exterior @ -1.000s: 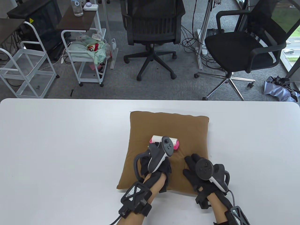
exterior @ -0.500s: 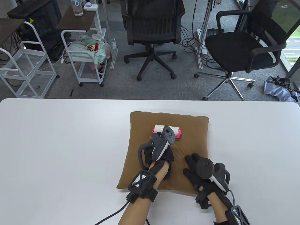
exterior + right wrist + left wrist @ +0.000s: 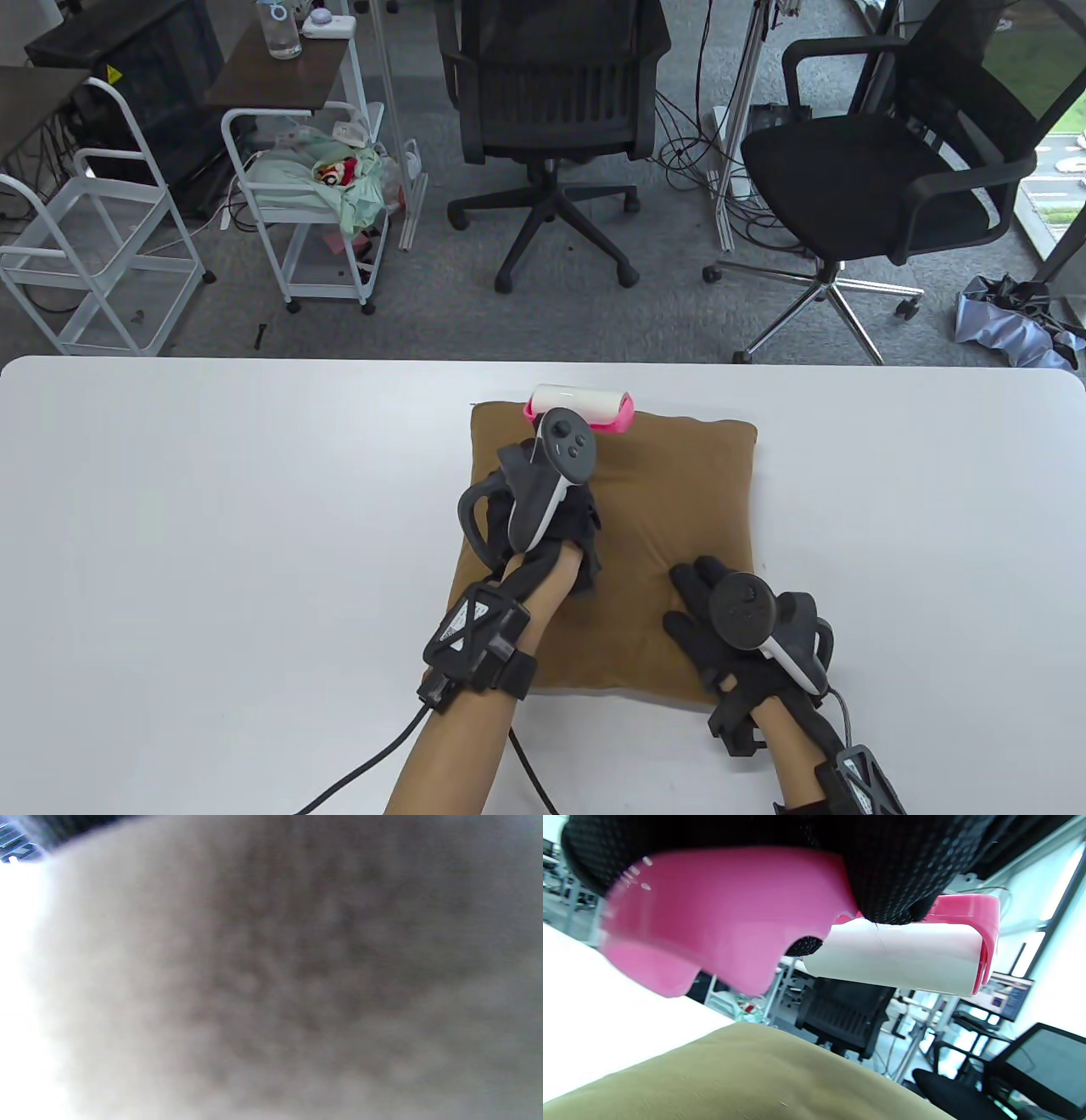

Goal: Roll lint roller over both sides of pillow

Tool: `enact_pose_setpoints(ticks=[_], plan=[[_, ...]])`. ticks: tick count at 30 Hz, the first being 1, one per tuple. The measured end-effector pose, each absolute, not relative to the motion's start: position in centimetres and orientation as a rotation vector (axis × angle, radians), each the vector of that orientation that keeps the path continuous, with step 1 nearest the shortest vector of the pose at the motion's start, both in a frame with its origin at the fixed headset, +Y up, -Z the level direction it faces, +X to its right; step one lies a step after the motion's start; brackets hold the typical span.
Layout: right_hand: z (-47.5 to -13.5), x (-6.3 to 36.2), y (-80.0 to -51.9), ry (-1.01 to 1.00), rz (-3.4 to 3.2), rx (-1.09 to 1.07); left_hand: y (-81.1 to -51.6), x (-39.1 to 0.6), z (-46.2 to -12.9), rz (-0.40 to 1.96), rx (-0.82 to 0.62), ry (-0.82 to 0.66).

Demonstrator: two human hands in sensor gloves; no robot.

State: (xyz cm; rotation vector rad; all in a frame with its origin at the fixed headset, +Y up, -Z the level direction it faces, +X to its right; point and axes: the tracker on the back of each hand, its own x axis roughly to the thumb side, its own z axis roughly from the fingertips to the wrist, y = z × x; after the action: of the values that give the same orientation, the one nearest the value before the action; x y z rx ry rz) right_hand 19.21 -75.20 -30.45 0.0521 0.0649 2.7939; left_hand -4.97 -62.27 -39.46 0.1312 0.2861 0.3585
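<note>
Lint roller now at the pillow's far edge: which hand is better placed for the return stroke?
Left. The left hand grips the pink-framed white lint roller, while the right hand rests flat on the brown square pillow, steadying it.

White table [image 3: 212, 509], 1 pillow on it

We see a brown square pillow [image 3: 679, 501] lying flat on the white table, right of centre, its far edge near the table's far edge; black cables [image 3: 356, 768] trail across the near edge.
</note>
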Motion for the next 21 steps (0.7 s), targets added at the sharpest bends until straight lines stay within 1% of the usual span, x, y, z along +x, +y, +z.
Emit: enact_pose_setpoints(ticks=[3,5,7,10,14,17,21], plan=[[-30.5,19.2,-75.2,0.067,2.793,0.051,-64.2,-6.6,-40.7,0.359,0.102,0.344],[-30.5,19.2,-75.2,0.066,2.798,0.05,-66.2,-7.5,-41.4,0.348,0.053,0.362],[-30.4,19.2,-75.2,0.064,2.8,0.049,-68.1,-7.9,-41.8,0.352,-0.012,0.33],[-30.4,19.2,-75.3,0.061,2.799,0.046,-69.5,-8.0,-41.5,0.388,-0.047,0.277],[-30.4,19.1,-75.3,0.059,2.804,0.044,-69.8,-8.1,-39.9,0.342,-0.082,0.208],[-30.4,19.1,-75.3,0.061,2.804,0.043,-70.0,-8.5,-37.9,0.31,-0.118,0.164],[-30.4,19.1,-75.4,0.066,2.801,0.042,-70.2,-9.5,-34.4,0.29,-0.163,0.121]])
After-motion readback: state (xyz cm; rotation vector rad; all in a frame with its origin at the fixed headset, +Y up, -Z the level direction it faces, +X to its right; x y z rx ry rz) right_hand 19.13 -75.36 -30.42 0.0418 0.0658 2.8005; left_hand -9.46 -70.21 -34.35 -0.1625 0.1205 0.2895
